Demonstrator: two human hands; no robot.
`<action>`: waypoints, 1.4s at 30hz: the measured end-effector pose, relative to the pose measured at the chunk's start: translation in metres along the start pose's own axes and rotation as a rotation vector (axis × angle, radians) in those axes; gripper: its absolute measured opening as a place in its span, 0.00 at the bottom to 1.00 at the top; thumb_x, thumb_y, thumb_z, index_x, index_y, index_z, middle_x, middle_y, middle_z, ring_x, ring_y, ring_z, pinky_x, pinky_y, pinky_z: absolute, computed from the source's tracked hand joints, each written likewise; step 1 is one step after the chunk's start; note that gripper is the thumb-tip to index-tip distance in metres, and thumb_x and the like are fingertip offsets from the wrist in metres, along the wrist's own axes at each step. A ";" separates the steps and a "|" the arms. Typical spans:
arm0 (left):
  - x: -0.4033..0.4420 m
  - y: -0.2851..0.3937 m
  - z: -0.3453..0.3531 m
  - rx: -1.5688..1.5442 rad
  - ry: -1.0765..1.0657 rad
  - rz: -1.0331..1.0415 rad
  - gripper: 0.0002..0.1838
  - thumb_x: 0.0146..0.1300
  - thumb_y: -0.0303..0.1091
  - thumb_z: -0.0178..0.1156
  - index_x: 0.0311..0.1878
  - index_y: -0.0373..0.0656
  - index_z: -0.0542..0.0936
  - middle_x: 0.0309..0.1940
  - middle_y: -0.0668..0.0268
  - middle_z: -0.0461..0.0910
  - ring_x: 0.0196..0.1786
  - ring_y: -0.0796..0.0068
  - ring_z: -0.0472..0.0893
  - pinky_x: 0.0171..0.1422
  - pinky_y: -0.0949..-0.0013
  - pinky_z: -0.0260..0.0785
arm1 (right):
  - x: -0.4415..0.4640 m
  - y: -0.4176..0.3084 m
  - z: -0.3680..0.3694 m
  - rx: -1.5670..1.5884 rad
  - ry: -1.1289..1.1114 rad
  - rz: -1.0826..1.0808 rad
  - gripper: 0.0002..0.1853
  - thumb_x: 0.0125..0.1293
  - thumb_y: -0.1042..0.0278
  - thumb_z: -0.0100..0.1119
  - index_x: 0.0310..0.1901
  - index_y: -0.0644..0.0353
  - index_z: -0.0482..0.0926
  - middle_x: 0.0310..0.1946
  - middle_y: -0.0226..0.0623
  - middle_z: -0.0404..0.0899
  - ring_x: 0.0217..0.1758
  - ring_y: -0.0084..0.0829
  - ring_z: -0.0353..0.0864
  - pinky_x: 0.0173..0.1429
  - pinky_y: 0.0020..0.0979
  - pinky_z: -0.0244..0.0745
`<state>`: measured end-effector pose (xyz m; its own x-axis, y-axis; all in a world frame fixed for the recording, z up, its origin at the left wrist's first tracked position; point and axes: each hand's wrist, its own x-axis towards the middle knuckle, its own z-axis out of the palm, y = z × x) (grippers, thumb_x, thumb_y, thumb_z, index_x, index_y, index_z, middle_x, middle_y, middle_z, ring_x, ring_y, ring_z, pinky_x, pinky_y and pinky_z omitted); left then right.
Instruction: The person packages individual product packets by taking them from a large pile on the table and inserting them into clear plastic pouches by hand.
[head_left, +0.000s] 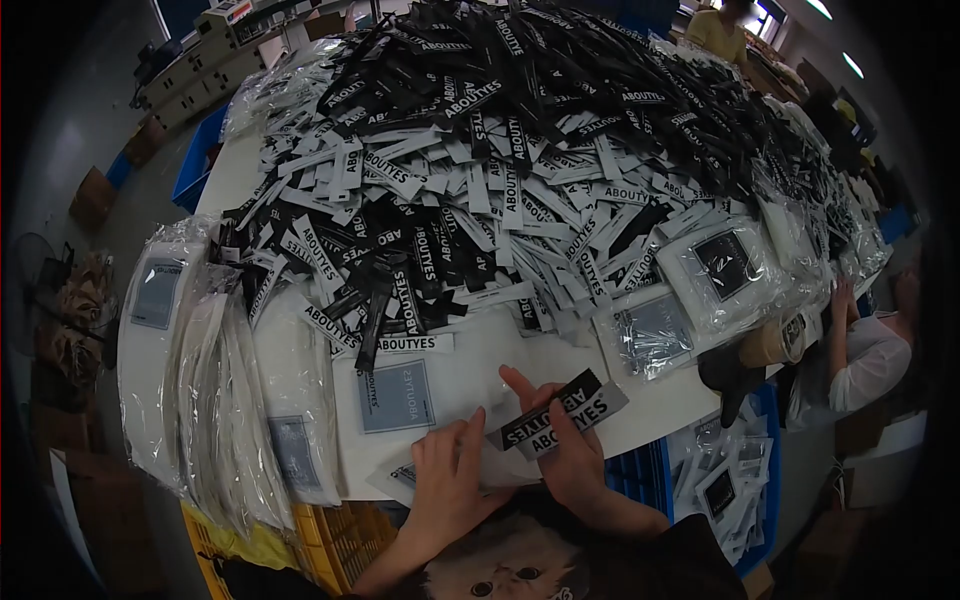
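Observation:
My right hand [573, 462] pinches two printed label strips, a black strip [527, 428] and a grey-white strip [600, 407], both lettered ABOUTYES and overlapping at an angle. Beside it, my left hand [445, 480] has its fingers stretched upward and its thumb towards the right hand, around a whitish translucent plastic bag [497, 468]; much of this bag is hidden by the hands. Just beyond the left hand lies a flat white bag with a blue-grey printed panel [398, 396]. Black and white label strips [420, 270] lie heaped in front of both hands.
Plastic-wrapped packs [185, 370] lean in a row on the left; more wrapped packs [715, 270] lie on the right. A brown cup [772, 345] stands at the right edge. Below are a blue crate [770, 470] of packets and a yellow crate [340, 535]. Another person's arm [840, 345] is at right.

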<state>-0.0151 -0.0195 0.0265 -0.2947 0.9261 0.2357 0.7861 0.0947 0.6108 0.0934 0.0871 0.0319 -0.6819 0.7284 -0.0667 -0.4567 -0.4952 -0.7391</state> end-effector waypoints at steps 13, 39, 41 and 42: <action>-0.006 -0.038 -0.041 -0.527 -0.142 -0.346 0.08 0.63 0.29 0.54 0.36 0.34 0.79 0.11 0.65 0.68 0.16 0.85 0.64 0.21 0.78 0.57 | 0.001 -0.007 -0.007 -0.218 -0.088 0.044 0.14 0.62 0.73 0.54 0.49 0.67 0.73 0.52 0.48 0.73 0.56 0.34 0.72 0.60 0.34 0.65; -0.009 -0.012 -0.022 -0.399 -0.244 -0.241 0.06 0.57 0.31 0.60 0.35 0.39 0.79 0.19 0.56 0.76 0.19 0.59 0.76 0.23 0.70 0.65 | 0.015 0.022 -0.047 -0.869 -0.739 0.479 0.10 0.59 0.65 0.59 0.35 0.64 0.81 0.22 0.32 0.78 0.25 0.20 0.73 0.32 0.24 0.68; -0.013 -0.021 -0.028 -0.468 -0.311 -0.306 0.06 0.56 0.31 0.61 0.35 0.38 0.79 0.19 0.56 0.76 0.18 0.63 0.76 0.23 0.72 0.65 | 0.016 0.016 -0.046 -0.908 -0.720 0.643 0.10 0.57 0.65 0.61 0.36 0.64 0.81 0.24 0.29 0.80 0.27 0.19 0.73 0.33 0.23 0.68; -0.017 -0.027 -0.030 -0.504 -0.239 -0.374 0.07 0.54 0.30 0.63 0.34 0.38 0.79 0.18 0.58 0.76 0.18 0.68 0.75 0.23 0.73 0.65 | 0.016 0.011 -0.050 -0.680 -0.556 0.613 0.10 0.58 0.66 0.60 0.35 0.65 0.80 0.26 0.28 0.80 0.29 0.16 0.72 0.33 0.23 0.67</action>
<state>-0.0474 -0.0487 0.0283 -0.3241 0.9249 -0.1987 0.2872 0.2963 0.9109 0.1058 0.1173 -0.0108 -0.9299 0.0418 -0.3653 0.3493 -0.2100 -0.9132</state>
